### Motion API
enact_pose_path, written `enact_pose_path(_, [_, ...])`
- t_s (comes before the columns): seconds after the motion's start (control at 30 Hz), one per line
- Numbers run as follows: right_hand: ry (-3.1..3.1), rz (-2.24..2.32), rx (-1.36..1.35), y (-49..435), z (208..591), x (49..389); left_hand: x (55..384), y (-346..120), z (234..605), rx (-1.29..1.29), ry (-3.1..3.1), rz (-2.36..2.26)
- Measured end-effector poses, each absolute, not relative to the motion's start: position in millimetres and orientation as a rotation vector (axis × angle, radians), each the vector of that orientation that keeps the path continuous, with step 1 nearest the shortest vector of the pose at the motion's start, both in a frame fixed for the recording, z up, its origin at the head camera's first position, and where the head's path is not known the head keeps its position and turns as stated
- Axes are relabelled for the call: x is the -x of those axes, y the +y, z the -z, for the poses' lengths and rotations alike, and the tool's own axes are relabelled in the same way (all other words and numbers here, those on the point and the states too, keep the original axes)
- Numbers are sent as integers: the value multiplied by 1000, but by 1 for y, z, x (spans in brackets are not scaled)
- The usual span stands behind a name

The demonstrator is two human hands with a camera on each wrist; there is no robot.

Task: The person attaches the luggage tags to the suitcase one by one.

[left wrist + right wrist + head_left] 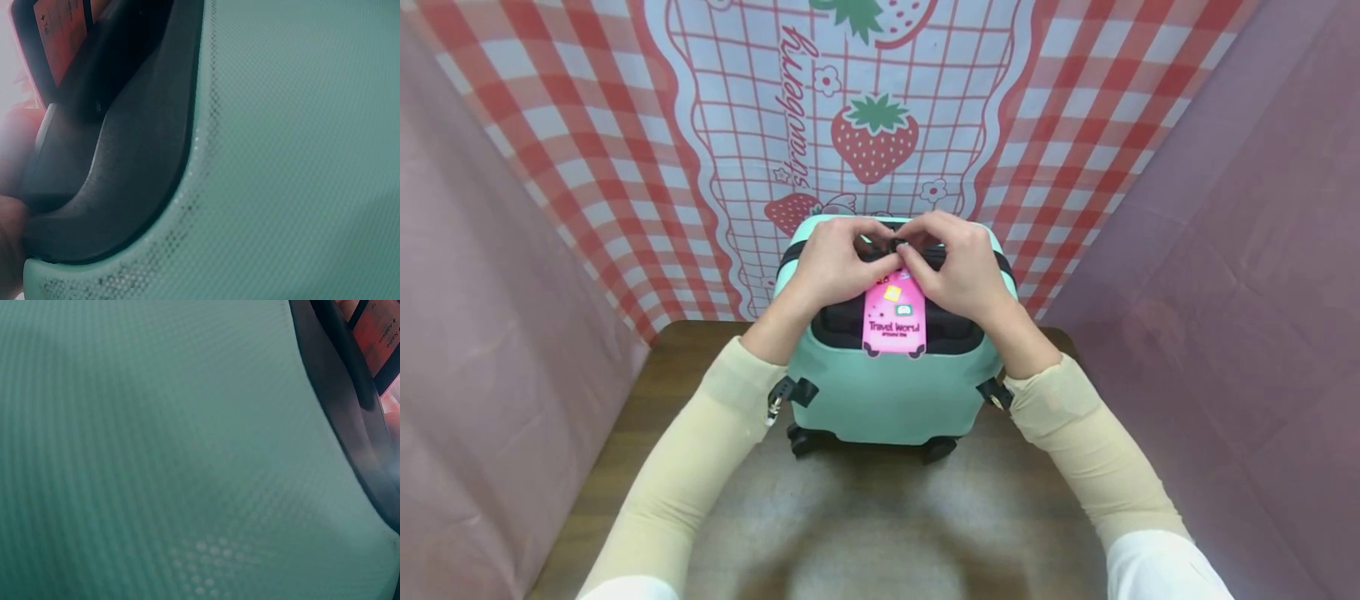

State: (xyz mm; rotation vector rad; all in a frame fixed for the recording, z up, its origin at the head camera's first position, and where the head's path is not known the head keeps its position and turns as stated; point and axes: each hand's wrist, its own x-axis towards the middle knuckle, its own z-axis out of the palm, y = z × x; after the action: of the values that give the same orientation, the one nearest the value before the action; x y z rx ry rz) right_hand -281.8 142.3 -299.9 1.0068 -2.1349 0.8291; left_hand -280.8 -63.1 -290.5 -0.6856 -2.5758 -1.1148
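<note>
A mint-green suitcase (887, 400) stands upright on its black wheels, with a black recessed panel in its side. A pink luggage tag (895, 325) printed "Travel World" hangs over that panel from the top. My left hand (835, 260) and right hand (961, 262) meet above the tag, thumbs and forefingers pinching its small dark strap (897, 244) by the suitcase's top handle. Most of the strap is hidden behind the fingertips. The left wrist view shows the textured shell (300, 150) and the tag's orange name card (62, 34); the right wrist view also shows the card (381, 337).
Under the suitcase is a brown wooden table (677, 375). Behind it hangs a red-and-white checked strawberry cloth (880, 75). Pink drapes close off the left side (490, 333) and the right side (1217, 275). Black cameras are strapped at both wrists.
</note>
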Motion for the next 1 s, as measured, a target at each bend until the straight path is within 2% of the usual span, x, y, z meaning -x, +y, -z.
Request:
enact_pose_path(0.8, [-2120,-819,-998,143,301,281,279,-62,296,735,-2519,1156])
enact_pose_path(1.0, [-2233,-862,-901,143,297,281,280,-63,295,692,-2458,1244])
